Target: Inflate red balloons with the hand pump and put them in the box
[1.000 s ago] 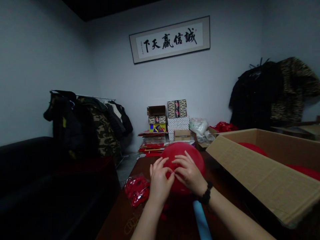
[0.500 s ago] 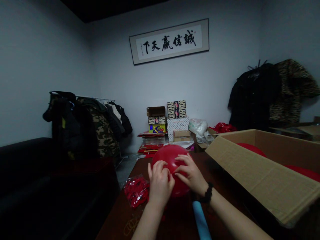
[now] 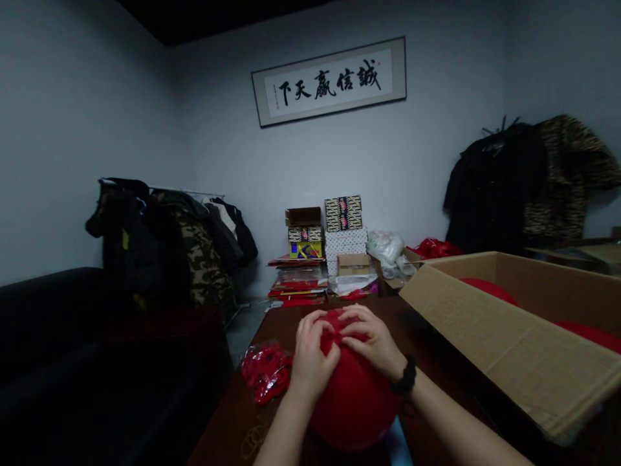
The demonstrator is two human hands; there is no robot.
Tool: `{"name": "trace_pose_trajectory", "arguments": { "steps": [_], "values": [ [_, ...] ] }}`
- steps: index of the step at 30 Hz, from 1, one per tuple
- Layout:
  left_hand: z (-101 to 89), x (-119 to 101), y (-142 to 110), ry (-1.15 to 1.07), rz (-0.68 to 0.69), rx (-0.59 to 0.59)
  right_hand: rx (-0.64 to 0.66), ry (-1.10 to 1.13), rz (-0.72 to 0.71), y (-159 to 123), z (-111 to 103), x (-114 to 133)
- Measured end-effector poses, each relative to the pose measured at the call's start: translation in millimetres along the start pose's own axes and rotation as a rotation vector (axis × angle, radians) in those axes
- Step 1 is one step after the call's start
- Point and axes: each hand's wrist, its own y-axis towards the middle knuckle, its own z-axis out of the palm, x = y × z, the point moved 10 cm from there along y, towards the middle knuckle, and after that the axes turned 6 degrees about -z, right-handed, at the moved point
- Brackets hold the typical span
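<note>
A round red balloon [image 3: 356, 401] sits low in front of me above the dark table, with its neck end turned up between my fingers. From the left, my left hand [image 3: 313, 346] pinches the balloon near that end with thumb and bent fingers. On the other side my right hand [image 3: 373, 336], with a dark band at the wrist, grips the same spot. A blue tube-like thing [image 3: 398, 443] shows partly from behind the balloon. To the left lies a clear bag of red pieces [image 3: 266, 370], and nearer me are thin yellowish rings [image 3: 253, 440].
At right stands an open cardboard box [image 3: 504, 343] with red balloons [image 3: 490, 289] inside. Stacked boxes [image 3: 345, 243], red flat packs [image 3: 295, 288] and a white plastic bag [image 3: 385, 246] are at the back. Coats [image 3: 194, 252] hang at left, beside a black sofa [image 3: 58, 310].
The balloon has tipped and moved down toward me, its neck end now facing up. Both hands have stayed at its neck, their fingers drawn in slightly closer. The blue tube is more covered.
</note>
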Motion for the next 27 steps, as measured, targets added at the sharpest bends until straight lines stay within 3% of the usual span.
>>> {"name": "trace_pose_trajectory", "arguments": {
  "steps": [7, 13, 19, 27],
  "values": [
    [-8.6, -19.3, 5.5, -0.015, 0.076, 0.023, 0.036, -0.086, -0.049, 7.2, -8.3, 12.6],
    [-9.9, -33.6, 7.9, 0.037, 0.143, -0.001, 0.211, -0.287, -0.079, 6.2, -12.2, 17.3],
    [5.7, -60.8, 6.0, 0.09, 0.281, 0.032, 0.143, -0.41, -0.228, 5.0, -45.3, 33.8],
    [20.9, -117.0, 22.3, 0.055, 0.449, 0.013, 0.049, -0.642, -0.475, 8.6, -104.8, 72.2]
  ]
}}
